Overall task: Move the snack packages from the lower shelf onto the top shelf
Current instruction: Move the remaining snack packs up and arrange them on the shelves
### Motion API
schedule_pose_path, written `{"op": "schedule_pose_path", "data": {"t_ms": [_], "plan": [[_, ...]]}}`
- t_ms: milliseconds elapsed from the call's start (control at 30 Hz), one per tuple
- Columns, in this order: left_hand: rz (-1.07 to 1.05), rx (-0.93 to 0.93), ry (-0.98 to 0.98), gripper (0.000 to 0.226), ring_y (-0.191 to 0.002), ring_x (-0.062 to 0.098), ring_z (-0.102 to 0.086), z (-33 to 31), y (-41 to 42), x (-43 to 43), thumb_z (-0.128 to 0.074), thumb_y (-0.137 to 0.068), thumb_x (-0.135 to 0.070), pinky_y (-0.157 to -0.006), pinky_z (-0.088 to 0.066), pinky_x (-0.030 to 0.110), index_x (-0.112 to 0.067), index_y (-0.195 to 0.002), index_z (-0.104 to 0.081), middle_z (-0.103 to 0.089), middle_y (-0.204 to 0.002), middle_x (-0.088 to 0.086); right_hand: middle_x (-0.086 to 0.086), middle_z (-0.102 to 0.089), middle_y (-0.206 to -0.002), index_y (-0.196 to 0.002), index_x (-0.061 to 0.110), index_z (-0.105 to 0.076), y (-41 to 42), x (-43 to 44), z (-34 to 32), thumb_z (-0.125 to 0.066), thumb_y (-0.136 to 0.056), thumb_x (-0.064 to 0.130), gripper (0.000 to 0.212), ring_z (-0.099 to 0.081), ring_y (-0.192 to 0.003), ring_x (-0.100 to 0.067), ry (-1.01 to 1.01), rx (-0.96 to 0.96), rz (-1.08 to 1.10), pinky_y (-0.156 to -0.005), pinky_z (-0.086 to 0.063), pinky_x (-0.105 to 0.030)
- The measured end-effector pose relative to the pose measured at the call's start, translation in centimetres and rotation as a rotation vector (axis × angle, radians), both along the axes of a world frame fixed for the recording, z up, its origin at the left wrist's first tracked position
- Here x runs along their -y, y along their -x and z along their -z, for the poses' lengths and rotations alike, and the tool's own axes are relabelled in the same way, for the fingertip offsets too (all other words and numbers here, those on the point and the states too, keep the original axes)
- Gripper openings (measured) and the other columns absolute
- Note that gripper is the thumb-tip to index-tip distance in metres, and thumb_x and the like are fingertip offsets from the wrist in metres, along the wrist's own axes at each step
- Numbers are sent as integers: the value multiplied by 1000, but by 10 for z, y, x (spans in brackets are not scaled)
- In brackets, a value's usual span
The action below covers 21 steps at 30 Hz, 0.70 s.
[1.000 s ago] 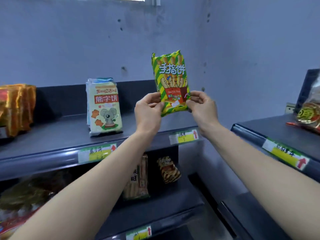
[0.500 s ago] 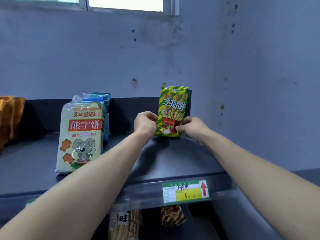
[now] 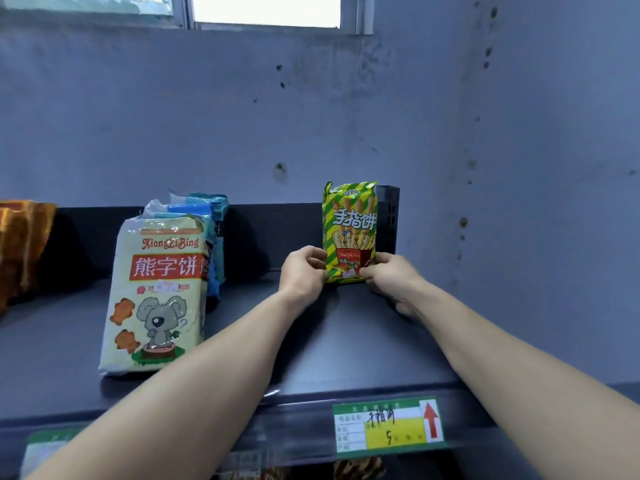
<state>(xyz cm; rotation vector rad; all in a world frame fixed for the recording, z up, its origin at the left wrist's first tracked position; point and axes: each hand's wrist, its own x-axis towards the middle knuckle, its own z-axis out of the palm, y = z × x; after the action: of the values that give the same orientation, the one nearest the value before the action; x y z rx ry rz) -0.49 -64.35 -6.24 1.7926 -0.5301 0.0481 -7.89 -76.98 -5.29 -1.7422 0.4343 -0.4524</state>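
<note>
A green-and-yellow striped snack package (image 3: 349, 223) stands upright at the back right of the dark top shelf (image 3: 363, 348), against the rear panel. My left hand (image 3: 303, 271) pinches its lower left edge and my right hand (image 3: 391, 275) pinches its lower right corner. A pale bear-biscuit package (image 3: 156, 292) stands upright to the left, with blue packages (image 3: 213, 237) behind it. The tops of packages on the lower shelf (image 3: 358, 469) peek out under the shelf edge.
An orange package (image 3: 20, 251) stands at the far left of the top shelf. A green-and-yellow price label (image 3: 388, 429) with a red arrow is on the shelf's front edge. A grey wall and a window rise behind.
Both hands carried the striped package from mid-air to the back of the top shelf and stood it there. My view has moved closer and higher.
</note>
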Motion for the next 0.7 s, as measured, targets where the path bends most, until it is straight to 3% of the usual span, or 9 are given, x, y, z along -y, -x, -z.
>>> {"op": "schedule_pose_path", "data": {"t_ms": [200, 333, 433, 533, 700], "plan": [[61, -8, 3, 43, -100, 20, -59, 0, 6, 1, -52, -87, 9, -93, -49, 29, -2, -129, -54, -60, -110, 9, -6, -60, -124, -135, 11, -48, 5, -3, 1, -52, -90, 3, 46, -53, -114, -22, 122, -60, -67, -93, -40, -27], [34, 53, -2, 38, -104, 21, -62, -1, 6, 2, -51, -87, 9, -93, -50, 28, -5, -122, -58, -63, -117, 7, -6, -56, -122, -137, 9, -44, 8, -4, -1, -53, -91, 2, 48, -50, -109, -20, 126, -25, -33, -91, -41, -27], [-13, 96, -35, 26, -100, 22, -64, 0, 4, 3, -52, -87, 4, -92, -52, 33, -9, -107, -62, -66, -108, 8, -7, -54, -122, -140, 7, -39, 6, -4, -2, -54, -90, 5, 52, -51, -114, -23, 126, -42, -19, -99, -44, -33], [20, 73, -108, 33, -107, 19, -61, 1, 4, 4, -52, -90, -1, -97, -48, 31, -9, -121, -59, -64, -116, 7, -11, -49, -135, -144, 8, -33, 4, -5, -1, -53, -90, 6, 58, -48, -124, -28, 140, -81, -22, -106, -41, -40], [53, 52, -158, 47, -117, 18, -57, 2, 3, 3, -52, -91, -4, -105, -42, 31, -7, -137, -45, -59, -129, 8, -7, -53, -119, -140, 9, -40, 4, -5, 0, -50, -90, 3, 51, -51, -116, -25, 150, -74, -22, -103, -43, -38]]}}
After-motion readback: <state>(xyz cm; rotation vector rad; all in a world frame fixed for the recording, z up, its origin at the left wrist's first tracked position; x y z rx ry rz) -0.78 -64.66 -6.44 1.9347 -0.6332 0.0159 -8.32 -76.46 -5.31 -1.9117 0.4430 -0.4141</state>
